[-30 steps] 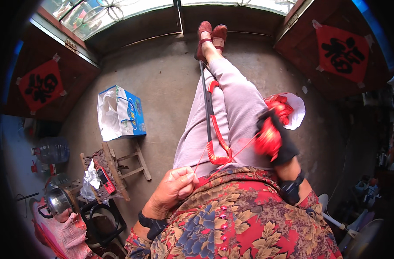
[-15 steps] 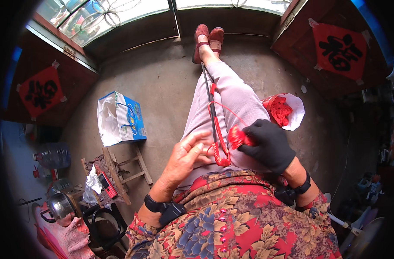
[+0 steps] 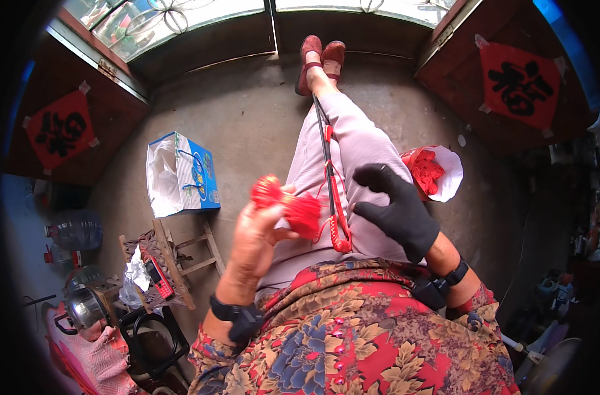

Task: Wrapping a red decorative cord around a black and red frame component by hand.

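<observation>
A bundle of shiny red cord (image 3: 283, 205) is held in my bare left hand (image 3: 259, 227), its fingers wrapped round the middle. My right hand (image 3: 399, 214), in a black glove, is open over my right thigh, thumb and fingers apart with nothing between them. Between the hands, a long thin black frame (image 3: 327, 155) lies along my legs, reaching from my lap toward my ankles. Red cord is wrapped closely round its curved near end (image 3: 341, 243), and a smaller red section (image 3: 328, 133) sits farther up. A loose red strand runs near the frame.
Beside my right leg stands a red-and-white container (image 3: 431, 172) with red cord inside. A blue-and-white paper bag (image 3: 185, 174) stands to the left, near a wooden stool (image 3: 188, 263) carrying a red phone-like device (image 3: 160, 280). A metal pot (image 3: 86, 309) and a plastic bottle (image 3: 76, 230) are farther left.
The red cord bundle has passed from my right hand to my left, which has carried it left of the frame. My right hand has opened.
</observation>
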Available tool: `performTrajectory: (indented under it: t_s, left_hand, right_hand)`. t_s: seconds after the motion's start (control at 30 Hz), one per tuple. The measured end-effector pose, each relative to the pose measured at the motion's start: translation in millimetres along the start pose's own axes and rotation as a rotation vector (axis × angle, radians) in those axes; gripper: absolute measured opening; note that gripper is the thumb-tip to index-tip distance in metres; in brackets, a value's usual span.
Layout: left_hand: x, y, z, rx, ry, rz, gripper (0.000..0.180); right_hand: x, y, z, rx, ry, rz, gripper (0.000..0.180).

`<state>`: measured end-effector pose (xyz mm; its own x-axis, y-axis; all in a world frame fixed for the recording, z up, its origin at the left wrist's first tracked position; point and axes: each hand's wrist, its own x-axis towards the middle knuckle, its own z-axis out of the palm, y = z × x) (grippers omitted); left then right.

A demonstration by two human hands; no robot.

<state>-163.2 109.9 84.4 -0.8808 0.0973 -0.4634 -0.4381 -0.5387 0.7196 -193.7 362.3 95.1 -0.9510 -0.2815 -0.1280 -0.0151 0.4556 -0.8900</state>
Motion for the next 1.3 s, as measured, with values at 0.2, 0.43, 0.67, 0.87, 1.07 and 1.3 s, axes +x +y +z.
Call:
performTrajectory:
  t_s: [0.2, 0.43, 0.67, 0.87, 1.07, 1.3]
  left_hand:
    - [-40.0, 83.9, -5.5, -0.451, -0.177, 0.234, 0.040]
    - [-87.1, 156.1, -11.9, -0.230, -0.374, 0.629, 0.030]
    - [-18.0, 49.1, 2.1, 0.483, -0.007, 0.283, 0.038]
    - [-0.9, -30.2, 43.6, 1.069, -0.124, 0.316, 0.045]
    - [-3.3, -24.2, 21.0, 0.714, -0.103, 0.325, 0.047]
    - [-8.0, 19.4, 5.1, 1.110, 0.074, 0.527, 0.033]
  right_hand:
    - [18.9, -38.1, -5.0, -0.198, 0.024, -0.399, 0.090]
    - [32.3, -64.6, 7.5, 0.503, -0.431, 0.096, 0.016]
    - [-18.8, -67.1, -31.4, 0.904, -0.367, 0.143, 0.027]
    - [-49.2, -87.7, -46.4, 0.722, -0.478, 0.378, 0.025]
    - [-36.9, -73.5, -55.0, 0.313, -0.118, 0.154, 0.038]
    - [-13.1, 22.3, -21.3, -0.151, 0.095, -0.116, 0.025]
